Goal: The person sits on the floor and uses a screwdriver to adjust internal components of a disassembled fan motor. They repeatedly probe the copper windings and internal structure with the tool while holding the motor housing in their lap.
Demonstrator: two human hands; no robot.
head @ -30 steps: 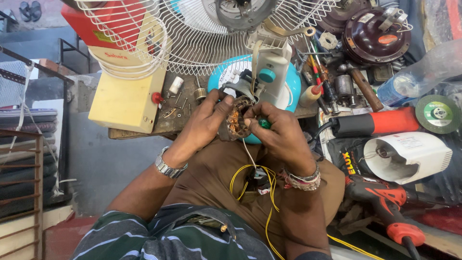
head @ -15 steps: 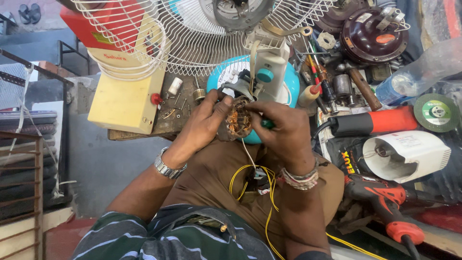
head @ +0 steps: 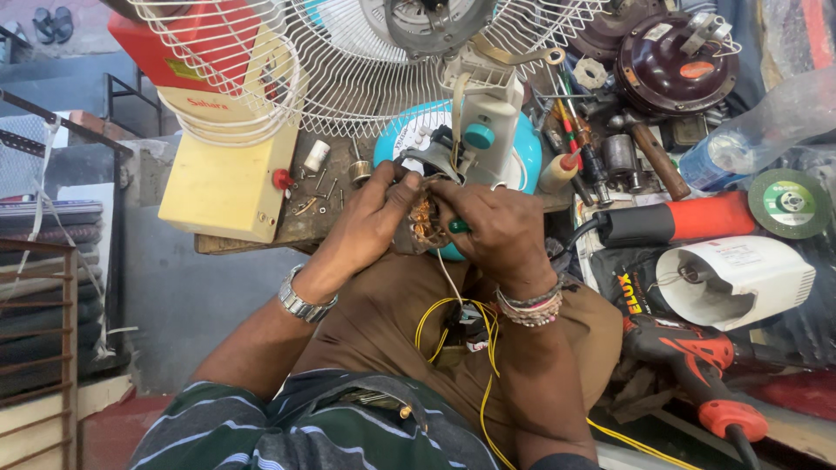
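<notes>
**Two hands on a copper-wound motor stator**

Two hands are closed around one item: a motor stator (head: 424, 224) with copper windings, held above the lap, just in front of the counter (head: 261, 233) edge. The left hand (head: 370, 222) is clenched on its left side. The right hand (head: 492, 228) is clamped on a green-handled tool (head: 456, 227), tip at the windings. Compared with a second ago, the stator is raised slightly and the hands are drawn closer; the winding work is judged ongoing. Yellow wires (head: 475, 335) hang below. Listed behind: fan guard (head: 348, 61), cream box (head: 228, 174).
</notes>
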